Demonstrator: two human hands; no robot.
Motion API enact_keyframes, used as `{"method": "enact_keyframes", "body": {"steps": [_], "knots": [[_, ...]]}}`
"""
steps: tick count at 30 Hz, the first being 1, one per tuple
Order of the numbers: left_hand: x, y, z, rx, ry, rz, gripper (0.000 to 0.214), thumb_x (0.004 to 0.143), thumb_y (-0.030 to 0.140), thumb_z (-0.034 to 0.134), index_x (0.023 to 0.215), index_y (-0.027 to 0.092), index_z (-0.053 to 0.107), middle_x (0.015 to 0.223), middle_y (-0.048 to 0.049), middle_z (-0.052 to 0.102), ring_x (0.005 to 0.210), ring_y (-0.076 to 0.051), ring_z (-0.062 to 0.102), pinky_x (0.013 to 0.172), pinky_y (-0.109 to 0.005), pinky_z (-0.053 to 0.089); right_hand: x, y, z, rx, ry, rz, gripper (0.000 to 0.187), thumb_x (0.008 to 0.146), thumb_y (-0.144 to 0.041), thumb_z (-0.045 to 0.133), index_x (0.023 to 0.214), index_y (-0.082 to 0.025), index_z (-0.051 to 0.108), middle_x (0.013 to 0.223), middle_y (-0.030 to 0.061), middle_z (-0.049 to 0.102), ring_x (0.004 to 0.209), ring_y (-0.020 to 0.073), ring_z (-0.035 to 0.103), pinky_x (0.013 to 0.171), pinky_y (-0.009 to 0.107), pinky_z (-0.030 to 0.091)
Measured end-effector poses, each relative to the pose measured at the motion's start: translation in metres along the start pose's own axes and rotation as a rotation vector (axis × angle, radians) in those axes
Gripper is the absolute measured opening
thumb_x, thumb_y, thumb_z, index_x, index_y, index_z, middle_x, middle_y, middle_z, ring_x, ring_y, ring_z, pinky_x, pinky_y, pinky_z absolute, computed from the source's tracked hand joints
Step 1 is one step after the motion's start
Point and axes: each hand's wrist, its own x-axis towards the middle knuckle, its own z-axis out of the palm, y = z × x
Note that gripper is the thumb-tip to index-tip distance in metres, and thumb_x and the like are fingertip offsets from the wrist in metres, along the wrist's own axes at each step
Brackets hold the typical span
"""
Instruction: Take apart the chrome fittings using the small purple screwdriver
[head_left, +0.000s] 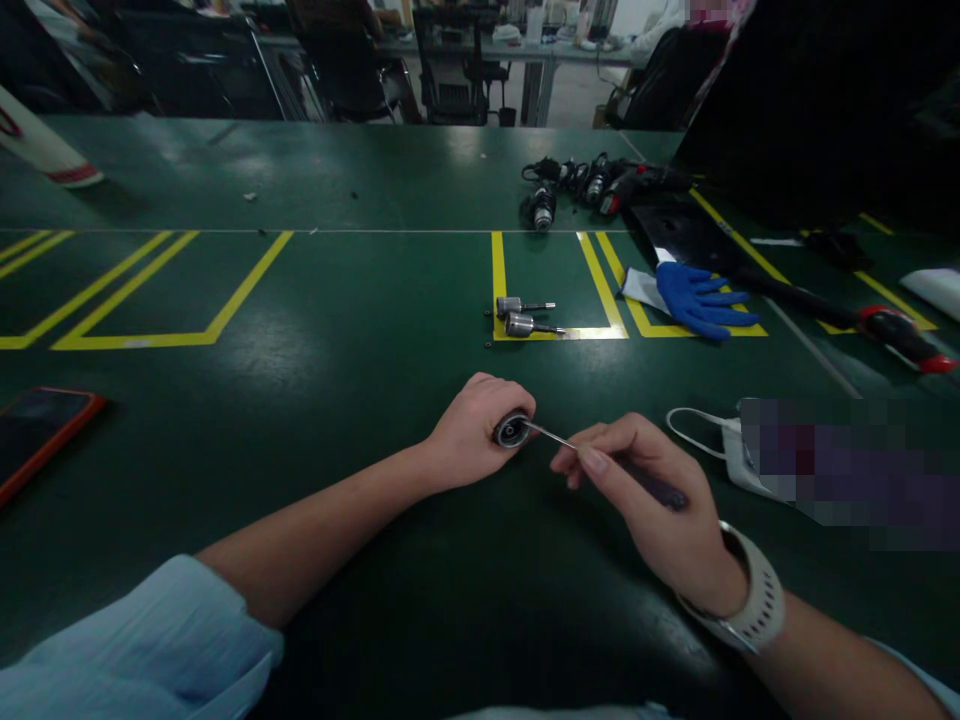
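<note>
While the left grip encircles a round part, the right grip pinches a slim tool.

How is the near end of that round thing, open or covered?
Open: the round metal part in the left hand shows a dark hollow inside its rim.

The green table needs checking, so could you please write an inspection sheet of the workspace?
Surface: green table, marked with yellow tape.
Job's things: round metal part, open end showing; slim tool, tip at that end; two shafted parts beyond.
Clutter: phone at left; blue glove at right.
Hands: left hand grips the round metal part; right hand holds the slim tool.
Cables: apparent black cord at far side.
Surroundings: chairs beyond the table.
</note>
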Motion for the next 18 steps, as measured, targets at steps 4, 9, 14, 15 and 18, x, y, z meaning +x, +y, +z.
{"method": "enact_keyframes", "body": {"steps": [4,9,14,15,18], "knots": [[-0.001,-0.001,0.003,0.049,-0.003,-0.003,0.011,0.078,0.020,0.060,0.077,0.019,0.049,0.075,0.0013,0.060,0.068,-0.014,0.054,0.076,-0.031,0.038,-0.006,-0.006,-0.001,-0.332,-0.099,-0.193,0.012,0.086,-0.012,0.054,0.089,-0.023,0.058,0.083,0.0040,0.066,0.077,0.0184,0.062,0.069,0.033,0.048],[0.000,0.002,0.001,0.062,-0.047,0.032,0.014,0.082,0.025,0.058,0.075,0.018,0.049,0.073,0.0014,0.059,0.068,-0.014,0.054,0.073,-0.031,0.036,-0.005,-0.006,-0.003,-0.198,-0.075,0.007,0.010,0.088,-0.020,0.054,0.079,-0.021,0.059,0.076,0.0033,0.065,0.069,0.0171,0.061,0.064,0.032,0.046],[0.000,0.001,-0.001,0.007,-0.018,0.019,0.012,0.082,0.022,0.057,0.074,0.018,0.049,0.072,0.0019,0.057,0.068,-0.013,0.054,0.073,-0.030,0.036,0.004,0.001,0.002,0.323,0.008,0.266,0.013,0.087,-0.024,0.057,0.075,-0.020,0.058,0.074,0.0019,0.068,0.066,0.0148,0.059,0.064,0.029,0.047],[0.000,0.001,-0.001,-0.009,-0.003,0.011,0.013,0.082,0.022,0.057,0.074,0.018,0.048,0.072,0.0020,0.057,0.068,-0.013,0.054,0.073,-0.030,0.037,0.006,0.001,0.004,0.400,0.025,0.310,0.013,0.086,-0.024,0.057,0.074,-0.019,0.058,0.074,0.0018,0.068,0.066,0.0143,0.059,0.064,0.029,0.046],[0.001,0.001,-0.001,-0.044,0.052,-0.017,0.017,0.082,0.025,0.057,0.071,0.018,0.046,0.070,0.0023,0.055,0.067,-0.013,0.053,0.072,-0.029,0.038,0.008,-0.002,0.009,0.546,0.065,0.391,0.014,0.084,-0.022,0.058,0.071,-0.018,0.058,0.072,0.0019,0.069,0.066,0.0129,0.059,0.064,0.026,0.046]]}}
